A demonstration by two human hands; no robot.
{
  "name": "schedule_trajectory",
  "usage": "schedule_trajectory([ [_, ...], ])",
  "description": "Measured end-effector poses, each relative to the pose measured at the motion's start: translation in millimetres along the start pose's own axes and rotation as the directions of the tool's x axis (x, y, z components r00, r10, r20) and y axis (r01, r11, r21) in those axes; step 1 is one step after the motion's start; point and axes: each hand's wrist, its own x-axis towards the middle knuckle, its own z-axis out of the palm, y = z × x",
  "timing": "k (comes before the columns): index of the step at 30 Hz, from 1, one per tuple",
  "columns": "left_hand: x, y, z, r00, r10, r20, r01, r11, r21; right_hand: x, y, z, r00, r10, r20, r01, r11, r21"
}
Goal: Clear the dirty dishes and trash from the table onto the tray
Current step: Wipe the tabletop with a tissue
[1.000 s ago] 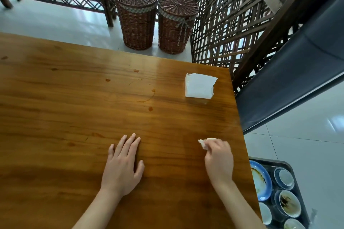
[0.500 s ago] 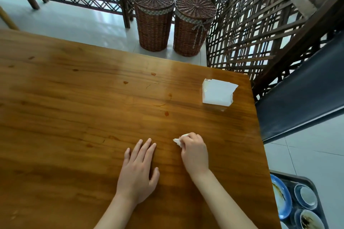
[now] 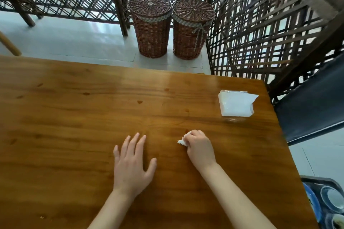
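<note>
Gripping tissue (image 3: pixel 182 142) — right hand (image 3: pixel 200 148)

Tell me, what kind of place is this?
Probably a restaurant or tea house. A big wooden table holds a pack of napkins, a tray of dirty dishes waits beside it, and lattice screens divide the room.

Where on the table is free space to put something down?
The whole table left of the flat left hand is bare, as is the strip between the hands and the far edge. The right side is busier: a napkin pack near the far right corner, and the right hand closed on a tissue.
</note>
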Motion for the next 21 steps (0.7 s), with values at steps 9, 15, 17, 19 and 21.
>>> schedule_trajectory([
  [9,27.7,-54.2,-15.9,0.982,0.069,0.178,-0.075,0.997,0.029,69.2,-9.9,5.4,0.961,0.250,-0.117,-0.250,0.968,0.015],
  [15,29.9,-55.5,-16.1,0.986,0.065,0.156,-0.058,0.997,-0.051,75.9,-19.8,12.2,0.936,0.304,-0.177,-0.311,0.950,-0.012],
  [17,31.2,-57.8,-16.2,0.989,0.063,0.135,-0.056,0.997,-0.056,68.0,-39.3,23.3,0.966,0.217,-0.140,-0.222,0.975,-0.024],
  [19,32.5,-58.2,-15.0,0.991,0.064,0.119,-0.059,0.997,-0.044,57.9,-60.0,34.2,0.983,0.139,-0.118,-0.140,0.990,-0.006],
  [21,32.0,-59.3,-14.1,0.992,0.079,0.097,-0.074,0.996,-0.052,49.7,-69.5,36.6,0.986,0.097,-0.133,-0.095,0.995,0.026],
])
